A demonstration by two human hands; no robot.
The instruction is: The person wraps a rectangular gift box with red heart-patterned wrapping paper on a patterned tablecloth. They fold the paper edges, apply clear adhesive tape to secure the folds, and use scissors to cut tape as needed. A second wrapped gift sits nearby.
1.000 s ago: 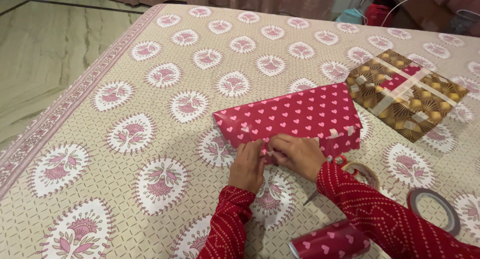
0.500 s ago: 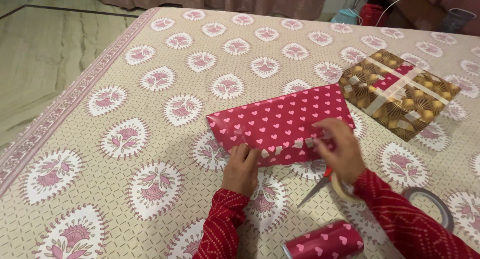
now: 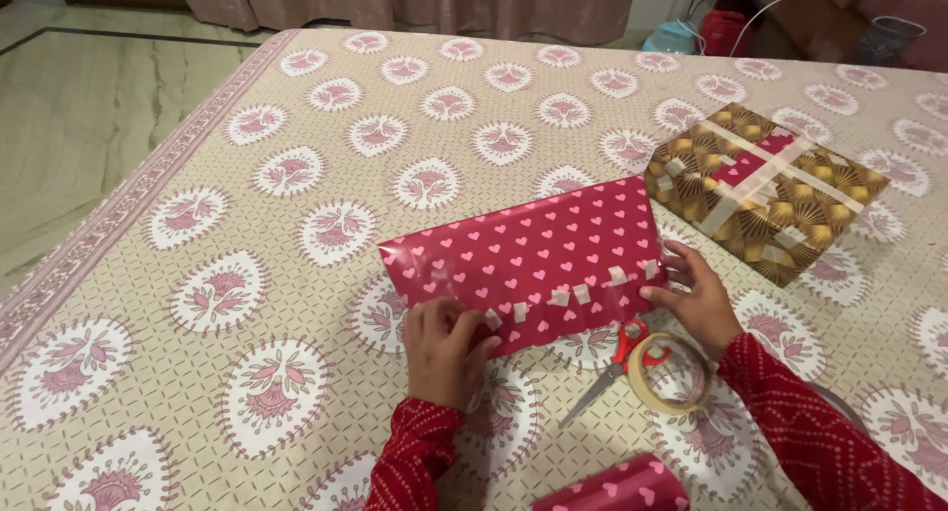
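Note:
A flat parcel wrapped in red paper with pink hearts [image 3: 533,249] lies on the patterned cloth, with several small strips of tape along its near seam. My left hand [image 3: 441,345] rests on the parcel's near left corner, fingers pressing the paper. My right hand [image 3: 697,294] touches the parcel's right end, fingers spread against the edge. Red-handled scissors [image 3: 614,358] and a ring of beige tape [image 3: 669,373] lie just below the parcel, beside my right wrist.
A second parcel in brown and gold paper with crossed tape strips [image 3: 765,187] sits at the right. A roll of the red heart paper [image 3: 617,486] lies at the bottom edge. The table's left edge [image 3: 109,225] drops to a tiled floor.
My right hand slid from the middle of the seam to the parcel's right end. My left hand shifted to the near left corner. More tape strips show along the seam.

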